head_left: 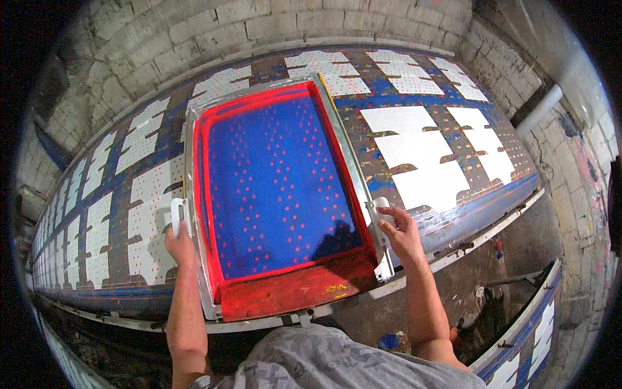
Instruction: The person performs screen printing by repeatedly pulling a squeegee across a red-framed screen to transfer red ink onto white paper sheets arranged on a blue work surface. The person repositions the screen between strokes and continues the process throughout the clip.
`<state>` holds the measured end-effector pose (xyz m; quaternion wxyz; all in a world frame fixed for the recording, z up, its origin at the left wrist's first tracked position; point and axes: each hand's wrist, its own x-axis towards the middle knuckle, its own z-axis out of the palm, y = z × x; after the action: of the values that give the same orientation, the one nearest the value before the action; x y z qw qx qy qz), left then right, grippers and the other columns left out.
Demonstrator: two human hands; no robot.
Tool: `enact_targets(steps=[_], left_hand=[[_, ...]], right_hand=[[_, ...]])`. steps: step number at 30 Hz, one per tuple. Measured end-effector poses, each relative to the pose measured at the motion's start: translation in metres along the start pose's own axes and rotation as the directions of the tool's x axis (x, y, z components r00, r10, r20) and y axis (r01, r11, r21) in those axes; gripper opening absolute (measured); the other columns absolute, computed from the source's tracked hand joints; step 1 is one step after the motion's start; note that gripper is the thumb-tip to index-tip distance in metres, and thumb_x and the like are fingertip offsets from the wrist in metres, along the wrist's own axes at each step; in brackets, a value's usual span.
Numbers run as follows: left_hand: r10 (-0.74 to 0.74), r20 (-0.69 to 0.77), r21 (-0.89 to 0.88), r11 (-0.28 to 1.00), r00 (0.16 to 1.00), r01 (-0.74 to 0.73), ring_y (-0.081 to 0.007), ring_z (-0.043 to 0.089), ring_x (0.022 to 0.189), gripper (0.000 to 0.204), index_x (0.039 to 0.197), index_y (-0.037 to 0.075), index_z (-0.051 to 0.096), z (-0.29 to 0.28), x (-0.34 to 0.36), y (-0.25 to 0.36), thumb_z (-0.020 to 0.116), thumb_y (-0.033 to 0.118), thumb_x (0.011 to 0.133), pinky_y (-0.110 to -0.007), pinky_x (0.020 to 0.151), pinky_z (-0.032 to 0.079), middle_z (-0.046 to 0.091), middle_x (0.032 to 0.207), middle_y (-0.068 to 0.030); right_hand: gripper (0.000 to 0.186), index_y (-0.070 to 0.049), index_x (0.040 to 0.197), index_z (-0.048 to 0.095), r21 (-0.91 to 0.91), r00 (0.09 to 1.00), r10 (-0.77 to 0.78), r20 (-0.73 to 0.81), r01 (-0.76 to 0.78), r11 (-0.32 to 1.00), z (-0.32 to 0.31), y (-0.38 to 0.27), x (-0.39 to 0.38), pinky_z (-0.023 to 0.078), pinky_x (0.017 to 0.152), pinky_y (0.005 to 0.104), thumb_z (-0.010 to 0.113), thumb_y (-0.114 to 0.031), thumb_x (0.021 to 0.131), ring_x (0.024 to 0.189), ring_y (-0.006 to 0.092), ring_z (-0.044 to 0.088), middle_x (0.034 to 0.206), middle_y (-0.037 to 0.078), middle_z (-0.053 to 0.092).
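A metal-framed printing screen [278,181] with a blue mesh dotted in pink and a red-smeared border lies over a long printing table, slightly tilted in view. My left hand [179,245] is closed on the white handle [177,212] at the screen's left side. My right hand [402,233] holds the white handle [382,209] on its right side, fingers curled over it. Beside the screen at the right are plain white cut pieces [421,155]; those at the left [146,220] carry red dots. The table surface beneath the screen is hidden.
More dotted white pieces [402,71] line the table's far side. A rail [453,246] runs along the near edge. A second table [544,324] with white pieces is at lower right. Concrete block walls [291,23] stand behind and at right, with a pale pipe [536,107].
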<state>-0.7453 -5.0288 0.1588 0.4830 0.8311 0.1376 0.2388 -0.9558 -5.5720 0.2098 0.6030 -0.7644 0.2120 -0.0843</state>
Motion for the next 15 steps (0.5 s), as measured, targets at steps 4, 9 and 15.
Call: enact_targets(steps=[4,9,15], left_hand=[[-0.054,0.042,-0.068,0.996,0.998,0.057,-0.0188,0.065,0.077,0.018,0.100,-0.002,0.072,0.004,0.001,-0.014,0.079,0.014,0.099,-0.040,0.072,0.052,0.072,0.087,-0.0088],[-0.039,0.030,0.000,0.999,0.999,0.039,-0.0217,0.067,0.077,0.022,0.101,-0.003,0.072,0.009,0.005,-0.035,0.083,0.014,0.093,-0.043,0.072,0.053,0.073,0.086,-0.0112],[-0.030,-0.008,-0.015,0.999,1.000,0.030,-0.0249,0.070,0.076,0.021,0.098,-0.003,0.072,0.011,-0.002,-0.030,0.081,0.015,0.092,-0.046,0.071,0.054,0.073,0.082,-0.0140]], right_hand=[[0.039,0.000,0.136,0.071,-0.031,0.998,-0.062,-0.013,0.062,0.998,0.003,0.000,0.000,0.051,0.109,0.0387,0.079,-0.011,0.100,0.129,0.0261,0.067,0.134,0.016,0.074],[0.051,-0.007,0.138,0.072,-0.793,0.846,-0.534,0.011,0.332,0.510,0.025,-0.030,-0.035,0.052,0.111,0.0542,0.084,-0.012,0.088,0.127,0.0481,0.063,0.144,0.025,0.064],[0.056,-0.017,0.143,0.070,-0.366,0.573,-0.400,0.715,0.795,0.484,0.071,-0.040,-0.102,0.054,0.104,0.0548,0.084,-0.026,0.090,0.130,0.0409,0.062,0.149,0.016,0.063]])
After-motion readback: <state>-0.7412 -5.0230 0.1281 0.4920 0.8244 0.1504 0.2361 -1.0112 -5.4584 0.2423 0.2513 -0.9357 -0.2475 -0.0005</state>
